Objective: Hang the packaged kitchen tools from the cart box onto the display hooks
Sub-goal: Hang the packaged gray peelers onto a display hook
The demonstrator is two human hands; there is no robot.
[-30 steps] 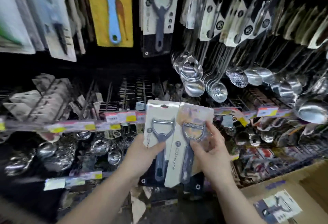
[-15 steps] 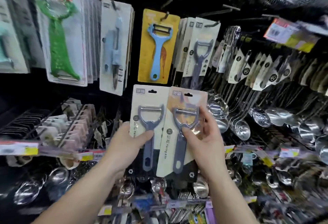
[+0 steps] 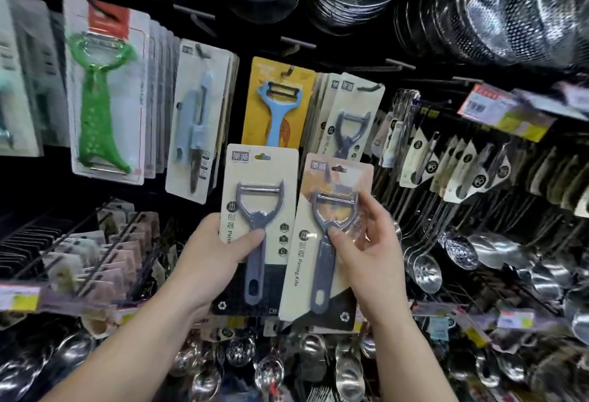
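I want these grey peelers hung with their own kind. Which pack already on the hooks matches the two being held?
The hanging grey peeler pack, just right of the yellow card with the blue peeler. The others hold green, pale blue or blue tools.

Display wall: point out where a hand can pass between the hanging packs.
Dark gap between the green peeler pack and blue knife pack; narrower gap between that pack and the yellow peeler card. Right of the grey peeler stack, the ladles crowd tightly.

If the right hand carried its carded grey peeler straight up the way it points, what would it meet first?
Probably the hanging stack of matching grey carded peelers directly above the right hand and its carded grey peeler; depth is unclear.
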